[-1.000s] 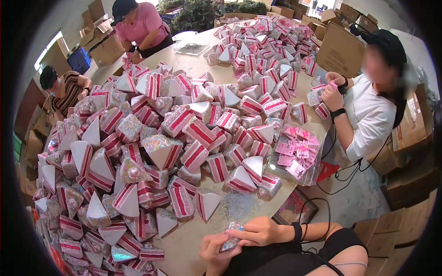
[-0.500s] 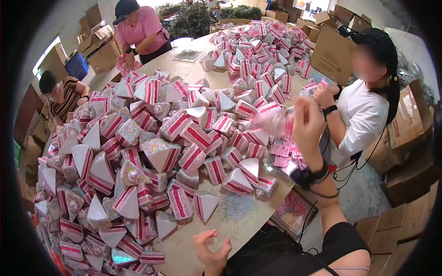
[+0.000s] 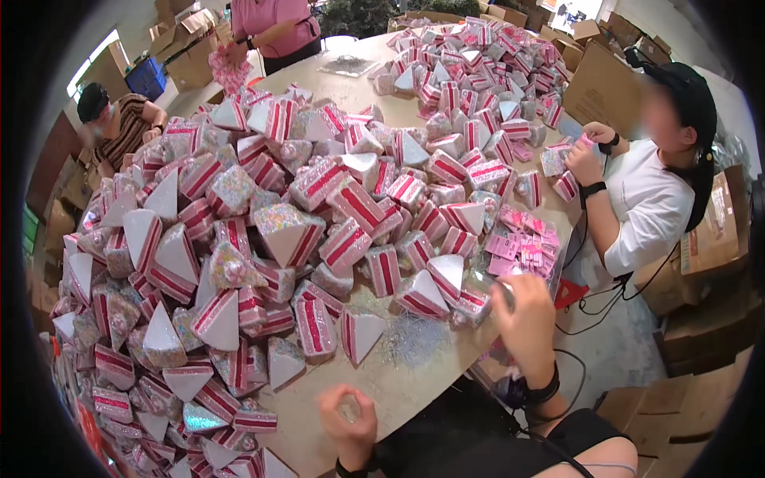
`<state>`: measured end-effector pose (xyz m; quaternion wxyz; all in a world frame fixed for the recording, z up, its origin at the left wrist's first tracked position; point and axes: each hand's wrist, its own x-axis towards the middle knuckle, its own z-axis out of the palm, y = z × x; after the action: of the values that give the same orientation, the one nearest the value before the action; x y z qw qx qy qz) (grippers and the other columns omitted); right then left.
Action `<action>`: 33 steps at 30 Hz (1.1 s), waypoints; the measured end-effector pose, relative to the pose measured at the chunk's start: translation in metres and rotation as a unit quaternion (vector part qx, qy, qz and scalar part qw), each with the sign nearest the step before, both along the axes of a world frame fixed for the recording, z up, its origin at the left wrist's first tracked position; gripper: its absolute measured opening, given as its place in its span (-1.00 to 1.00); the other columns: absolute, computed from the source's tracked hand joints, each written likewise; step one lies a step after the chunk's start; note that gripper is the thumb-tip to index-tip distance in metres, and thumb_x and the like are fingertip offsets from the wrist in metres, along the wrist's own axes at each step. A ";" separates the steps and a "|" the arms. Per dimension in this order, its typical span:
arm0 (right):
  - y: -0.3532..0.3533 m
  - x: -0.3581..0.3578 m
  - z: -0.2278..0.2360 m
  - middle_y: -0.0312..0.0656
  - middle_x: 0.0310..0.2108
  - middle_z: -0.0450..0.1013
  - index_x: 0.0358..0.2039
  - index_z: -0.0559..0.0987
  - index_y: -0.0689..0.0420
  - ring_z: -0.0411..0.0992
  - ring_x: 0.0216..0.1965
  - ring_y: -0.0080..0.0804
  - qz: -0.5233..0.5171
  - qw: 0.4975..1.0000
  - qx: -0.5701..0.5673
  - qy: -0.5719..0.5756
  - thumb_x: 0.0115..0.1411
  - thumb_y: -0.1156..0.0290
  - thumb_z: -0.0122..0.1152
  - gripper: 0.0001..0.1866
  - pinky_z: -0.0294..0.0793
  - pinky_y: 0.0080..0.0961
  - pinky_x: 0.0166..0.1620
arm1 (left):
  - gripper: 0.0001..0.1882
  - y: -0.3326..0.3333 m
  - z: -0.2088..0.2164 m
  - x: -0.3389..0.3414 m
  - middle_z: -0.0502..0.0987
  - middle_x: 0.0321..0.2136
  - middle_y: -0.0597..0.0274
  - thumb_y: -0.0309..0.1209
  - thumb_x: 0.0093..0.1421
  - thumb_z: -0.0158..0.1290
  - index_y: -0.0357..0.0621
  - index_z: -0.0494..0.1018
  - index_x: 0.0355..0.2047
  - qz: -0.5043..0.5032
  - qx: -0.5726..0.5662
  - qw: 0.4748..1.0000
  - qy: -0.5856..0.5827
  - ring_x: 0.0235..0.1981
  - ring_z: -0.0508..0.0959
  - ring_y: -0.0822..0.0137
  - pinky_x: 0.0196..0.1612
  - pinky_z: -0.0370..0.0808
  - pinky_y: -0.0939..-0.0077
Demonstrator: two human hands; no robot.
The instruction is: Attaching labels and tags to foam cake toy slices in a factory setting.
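My left hand (image 3: 348, 422) is over the near table edge, its thumb and fingers bent into a loose ring with a gap and nothing visible between them. My right hand (image 3: 526, 323) reaches over the table's right edge, thumb and fingers apart, with no held thing visible. Nearest it lies a toy cake slice (image 3: 475, 304), glittery with pink and red layers. Just beyond are pink printed cards (image 3: 518, 248) in a clear plastic wrapping or tray. Between my hands is a tangle of thin pale strings (image 3: 414, 338). A big heap of cake slices (image 3: 281, 231) fills the left.
Another heap of slices (image 3: 478, 72) covers the far end. At right a person in white (image 3: 649, 191) handles a slice. A person in pink (image 3: 283, 32) and one in stripes (image 3: 123, 127) are across the table. Cardboard boxes (image 3: 709, 215) and black cables (image 3: 617, 295) are at right.
My right hand has come down and nearer from above the slices; the blurred pink thing beside it no longer shows there. My left hand's fingers have drawn closer together. The view has shifted slightly.
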<state>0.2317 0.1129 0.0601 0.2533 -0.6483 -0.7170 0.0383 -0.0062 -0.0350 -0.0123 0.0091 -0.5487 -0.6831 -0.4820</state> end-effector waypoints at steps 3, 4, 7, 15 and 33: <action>0.009 0.039 -0.009 -0.04 -0.26 0.49 -0.23 0.60 0.19 0.43 -0.18 -0.03 -0.073 0.993 0.024 -0.090 0.20 0.30 0.23 -0.77 0.41 -0.17 -0.07 | -0.60 0.006 -0.005 -0.008 0.42 -0.17 -0.02 -0.60 0.12 0.13 -0.33 0.37 -0.01 0.019 -0.093 0.995 -0.028 -0.14 0.44 0.03 0.01 0.39 0.26; 0.014 0.052 -0.012 -0.03 -0.26 0.50 -0.23 0.60 0.18 0.43 -0.18 -0.02 -0.076 0.990 0.015 -0.120 0.21 0.30 0.22 -0.77 0.41 -0.16 -0.07 | -0.56 0.010 -0.005 -0.016 0.42 -0.15 -0.03 -0.60 0.11 0.14 -0.32 0.36 0.03 -0.011 -0.122 0.992 -0.013 -0.11 0.45 0.00 0.04 0.38 0.25; 0.017 0.071 -0.012 -0.05 -0.22 0.54 -0.20 0.61 0.14 0.42 -0.09 -0.06 -0.100 0.989 -0.055 -0.090 0.18 0.23 0.28 -0.73 0.36 -0.18 0.01 | -0.45 0.018 0.002 -0.010 0.43 -0.07 -0.07 -0.57 0.11 0.17 -0.29 0.34 0.14 -0.056 -0.177 0.982 0.009 -0.03 0.44 -0.06 0.09 0.37 0.22; 0.036 0.083 -0.054 -0.21 -0.21 0.55 -0.09 0.62 0.05 0.40 -0.03 -0.21 -0.094 0.983 -0.021 -0.155 -0.08 0.11 0.53 -0.46 0.08 -0.08 0.22 | -0.27 0.022 -0.003 -0.003 0.39 0.06 -0.10 -0.53 0.12 0.21 -0.11 0.25 0.32 -0.082 -0.209 0.973 -0.047 0.07 0.41 -0.09 0.13 0.36 0.17; 0.032 0.077 -0.046 -0.03 -0.06 0.36 -0.23 0.32 0.25 0.42 -0.12 -0.40 0.104 0.910 0.076 0.393 0.24 0.64 0.04 -0.87 0.43 -0.48 0.00 | -0.27 0.077 0.021 0.016 0.36 0.01 -0.15 -0.57 0.10 0.19 -0.25 0.16 0.27 -0.061 -0.228 0.971 -0.038 -0.03 0.47 -0.10 -0.01 0.46 0.10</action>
<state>0.3086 0.1447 0.0138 0.5575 -0.4816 -0.6234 0.2619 0.0102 0.0418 0.0091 -0.1716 -0.5587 -0.7398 -0.3332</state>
